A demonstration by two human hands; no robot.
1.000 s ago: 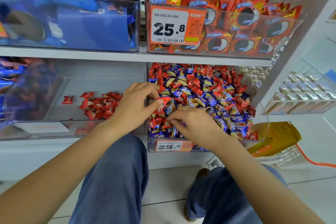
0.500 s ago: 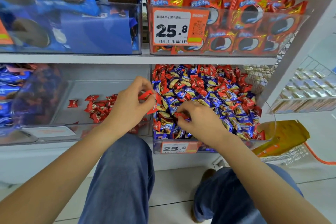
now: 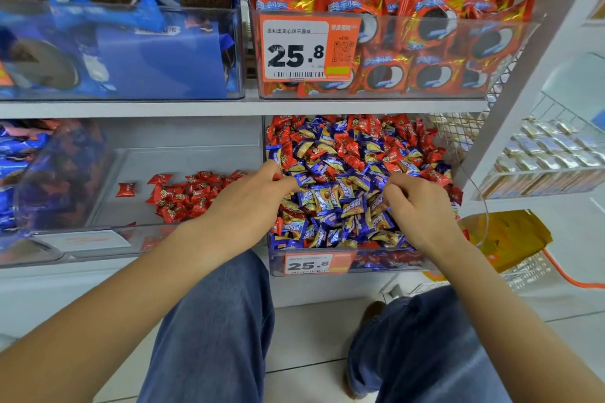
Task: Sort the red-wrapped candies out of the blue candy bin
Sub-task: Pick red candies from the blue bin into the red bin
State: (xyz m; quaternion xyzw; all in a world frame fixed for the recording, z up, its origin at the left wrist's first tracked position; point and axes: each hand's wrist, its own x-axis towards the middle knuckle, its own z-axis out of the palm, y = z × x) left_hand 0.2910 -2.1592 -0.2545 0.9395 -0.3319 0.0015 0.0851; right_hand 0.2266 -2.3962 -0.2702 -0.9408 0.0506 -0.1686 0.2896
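We are reaching into the candy bin (image 3: pixel 347 267) at the lower centre of the frame with both hands. Our left hand (image 3: pixel 252 199) is curling its fingers over the bin's left edge, and a sliver of red wrapper (image 3: pixel 277 177) is showing between thumb and fingertips, so it is pinching a red candy there. Our right hand (image 3: pixel 415 203) is hovering over the right half of the pile with its fingers bent down into the blue candies (image 3: pixel 330 196); we cannot tell whether it has hold of one.

Red candies (image 3: pixel 350 144) are lying mixed among the blue ones, thickest toward the back and right side of the bin. To the left of centre, a clear bin (image 3: pixel 98 239) is holding a small heap of sorted red candies (image 3: pixel 186 196), with one stray piece (image 3: pixel 126 190) lying apart further left. Bare floor is showing across the back and left of that bin.

A price tag (image 3: pixel 311 263) is sitting on the candy bin's front wall. Our knees in blue jeans (image 3: pixel 212 321) are filling the bottom of the frame.
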